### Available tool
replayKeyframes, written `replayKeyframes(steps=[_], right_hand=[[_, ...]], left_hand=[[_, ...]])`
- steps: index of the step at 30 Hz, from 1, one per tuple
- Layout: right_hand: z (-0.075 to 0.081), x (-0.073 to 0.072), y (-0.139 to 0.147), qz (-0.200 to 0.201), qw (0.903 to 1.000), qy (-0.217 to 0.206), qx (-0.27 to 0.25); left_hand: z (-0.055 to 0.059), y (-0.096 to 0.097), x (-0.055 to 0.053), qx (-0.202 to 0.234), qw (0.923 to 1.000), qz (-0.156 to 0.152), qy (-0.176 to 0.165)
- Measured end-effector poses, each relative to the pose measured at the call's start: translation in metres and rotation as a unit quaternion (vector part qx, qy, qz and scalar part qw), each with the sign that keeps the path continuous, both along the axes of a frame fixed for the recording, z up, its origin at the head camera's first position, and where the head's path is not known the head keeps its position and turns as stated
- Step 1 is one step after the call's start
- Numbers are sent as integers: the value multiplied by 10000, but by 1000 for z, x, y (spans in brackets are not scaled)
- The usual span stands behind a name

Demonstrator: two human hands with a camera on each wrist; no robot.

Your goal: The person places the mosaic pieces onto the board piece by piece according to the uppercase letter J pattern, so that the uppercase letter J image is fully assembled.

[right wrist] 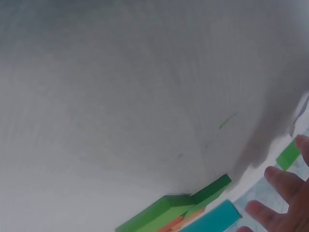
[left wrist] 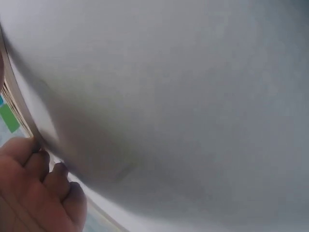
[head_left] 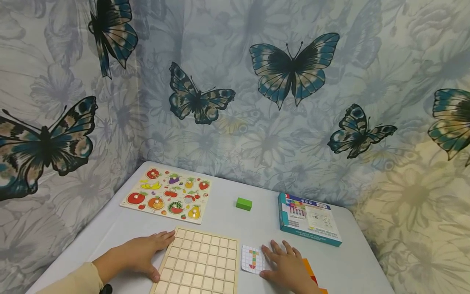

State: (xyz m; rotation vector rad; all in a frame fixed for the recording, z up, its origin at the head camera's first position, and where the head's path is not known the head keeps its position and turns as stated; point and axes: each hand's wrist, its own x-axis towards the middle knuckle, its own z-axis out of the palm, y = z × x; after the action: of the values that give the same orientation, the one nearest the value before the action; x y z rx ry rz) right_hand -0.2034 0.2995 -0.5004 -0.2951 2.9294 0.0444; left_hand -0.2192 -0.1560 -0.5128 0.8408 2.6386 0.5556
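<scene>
A wooden grid board (head_left: 200, 261) lies on the near part of the table. My left hand (head_left: 137, 255) is at its left edge, fingers toward the upper corner and thumb lower down; in the left wrist view, the left hand (left wrist: 41, 186) has its fingertips along the board's edge. Right of the board lies a small pattern card (head_left: 253, 259) with a coloured figure on a grid. My right hand (head_left: 288, 265) rests with spread fingers at the card's right side, thumb and a fingertip at its edge. Orange and red pieces (head_left: 309, 267) are partly hidden behind that hand.
A fruit puzzle board (head_left: 169, 192) lies at the back left. Toward the back middle sits a green block (head_left: 244, 203). A teal-edged game box (head_left: 308, 218) lies at the back right. Butterfly-printed curtains hang behind the white table (head_left: 224, 222).
</scene>
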Motion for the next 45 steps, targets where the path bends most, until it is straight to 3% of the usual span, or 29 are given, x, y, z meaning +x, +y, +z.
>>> replayKeyframes(steps=[7,14,20,26,35,45], right_hand=[[-5,-3,5,116,9999,1,17],[3,0,14,165,9998,71,-42],[4,4,29,23,9999,60,-145],[5,6,44,63,9993,152,-330],[2,6,59,-39,9987,207,-455],[2,8,72,-179,9981,170,-571]], left_hand=[[-4,5,-4,-35,9999,-21,129],[0,20,-2,138,9998,-111,76],[2,33,1,85,9999,-69,105],[-2,46,-2,-58,9999,-17,106],[0,63,-8,-212,9997,-77,108],[3,78,-7,-154,9995,-215,172]])
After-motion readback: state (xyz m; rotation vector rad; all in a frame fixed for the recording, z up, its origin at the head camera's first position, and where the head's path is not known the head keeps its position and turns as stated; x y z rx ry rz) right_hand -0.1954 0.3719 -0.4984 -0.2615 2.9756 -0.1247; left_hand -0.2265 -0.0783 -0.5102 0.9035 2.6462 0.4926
